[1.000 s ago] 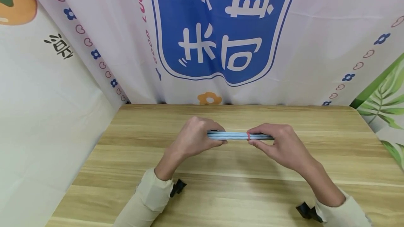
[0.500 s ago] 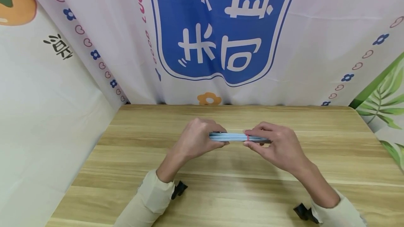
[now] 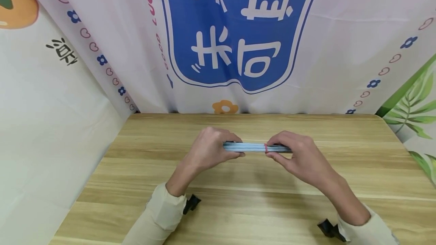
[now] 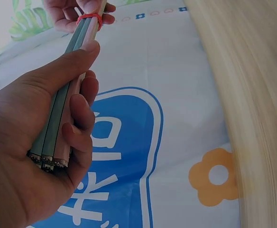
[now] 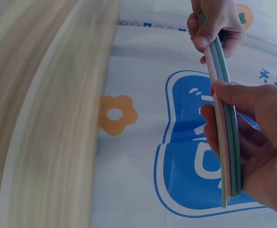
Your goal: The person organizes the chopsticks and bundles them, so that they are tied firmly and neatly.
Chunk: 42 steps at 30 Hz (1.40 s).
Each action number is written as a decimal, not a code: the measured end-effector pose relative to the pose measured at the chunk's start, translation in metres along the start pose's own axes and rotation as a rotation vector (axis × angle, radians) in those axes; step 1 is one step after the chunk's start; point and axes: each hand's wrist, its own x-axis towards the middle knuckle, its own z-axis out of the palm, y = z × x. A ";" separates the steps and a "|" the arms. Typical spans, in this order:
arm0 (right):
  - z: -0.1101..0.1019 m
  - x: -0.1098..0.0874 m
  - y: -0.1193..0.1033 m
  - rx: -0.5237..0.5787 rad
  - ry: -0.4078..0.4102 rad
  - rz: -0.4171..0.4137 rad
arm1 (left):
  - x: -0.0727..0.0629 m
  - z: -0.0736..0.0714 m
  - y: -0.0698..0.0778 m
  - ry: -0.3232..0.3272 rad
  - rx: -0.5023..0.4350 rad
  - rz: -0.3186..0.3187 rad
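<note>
A bundle of slim pastel chopsticks [image 3: 250, 147], green, pink and pale, is held level above the table between both hands. My left hand [image 3: 209, 148] wraps round one end, and in the left wrist view the thumb lies along the chopsticks [image 4: 58, 111], their blunt ends by the palm. A red rubber band [image 3: 266, 148] circles the bundle beyond the left hand. Thumb and fingers of my right hand [image 3: 306, 158] pinch the bundle right at the band. In the right wrist view the bundle's far end [image 5: 231, 190] sticks out below that hand.
Beneath the hands lies a wood-grain table [image 3: 238, 207]. A printed white curtain [image 3: 340, 56] with a blue sign pattern hangs along its back edge. Black wrist mounts [image 3: 192, 203] stick out from both sleeves.
The right fingers reached over the band half a second ago and have drawn back slightly right to its edge. Both hands have shifted only a little; the bundle stays held between them.
</note>
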 end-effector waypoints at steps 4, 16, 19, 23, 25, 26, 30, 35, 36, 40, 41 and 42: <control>0.003 0.000 0.002 0.039 0.024 -0.029 | -0.001 0.000 0.000 -0.002 -0.010 -0.001; 0.019 -0.002 0.003 0.103 0.114 -0.022 | -0.001 0.000 0.006 -0.041 -0.044 -0.010; 0.017 -0.002 0.003 0.075 0.103 -0.022 | -0.001 0.000 0.006 -0.044 -0.045 -0.016; 0.009 -0.001 0.003 0.010 0.075 0.001 | 0.000 -0.001 0.005 -0.033 -0.032 -0.020; 0.005 0.000 0.003 0.000 0.064 0.013 | 0.000 -0.002 0.004 -0.027 -0.027 -0.026; 0.004 0.000 0.003 0.005 0.059 0.017 | 0.000 -0.002 0.003 -0.025 -0.026 -0.030; 0.005 0.001 0.004 0.033 0.037 0.007 | 0.000 -0.003 0.002 -0.023 -0.027 -0.030; 0.010 0.000 0.002 0.039 0.027 -0.005 | 0.000 -0.002 0.002 -0.023 -0.029 -0.011; 0.011 0.000 0.002 0.044 0.031 -0.005 | 0.000 -0.001 0.002 -0.024 -0.032 -0.009; 0.014 -0.002 0.003 0.064 0.065 -0.007 | 0.000 -0.001 0.003 -0.026 -0.042 -0.013; 0.015 -0.002 0.003 0.069 0.077 -0.012 | 0.000 0.000 0.004 -0.028 -0.041 -0.013; 0.015 -0.002 0.003 0.075 0.088 -0.015 | 0.000 0.000 0.004 -0.029 -0.042 -0.012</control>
